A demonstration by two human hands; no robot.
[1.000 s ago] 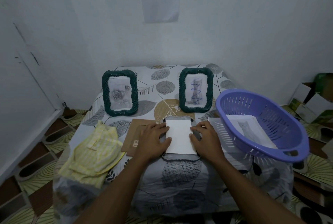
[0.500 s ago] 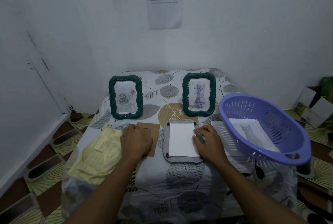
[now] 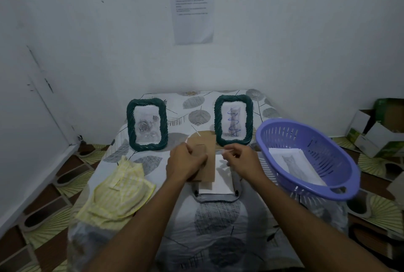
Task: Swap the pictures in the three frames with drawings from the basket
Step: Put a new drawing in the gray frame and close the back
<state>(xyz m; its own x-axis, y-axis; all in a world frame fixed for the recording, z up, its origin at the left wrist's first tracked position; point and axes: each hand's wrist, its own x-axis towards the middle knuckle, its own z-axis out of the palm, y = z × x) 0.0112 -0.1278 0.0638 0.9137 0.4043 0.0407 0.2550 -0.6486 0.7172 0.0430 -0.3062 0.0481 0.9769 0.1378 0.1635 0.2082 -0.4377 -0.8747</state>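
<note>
My left hand [image 3: 185, 163] grips a brown cardboard backing board [image 3: 206, 148] and holds it upright over a frame lying face down [image 3: 215, 197]. A white paper [image 3: 223, 181] lies in the back of that frame. My right hand [image 3: 242, 162] pinches a thin pale sheet [image 3: 226, 151], seen edge-on, at the board's right side. Two green rope-rimmed frames stand at the back: the left frame [image 3: 130, 125] shows a rose picture, the right frame [image 3: 217, 118] a cat with blue scribbles. A purple basket [image 3: 306, 193] on the right holds a cat drawing [image 3: 293, 163].
A yellow checked cloth [image 3: 118, 188] lies crumpled at the table's left front. White walls close off the back and left. Cardboard boxes [image 3: 376, 131] sit on the floor at the right. A printed sheet [image 3: 192, 9] hangs on the wall.
My left hand picked the brown backing board off the table at the left and raised it over the face-down frame. My right hand left the frame's right edge and now pinches a thin sheet.
</note>
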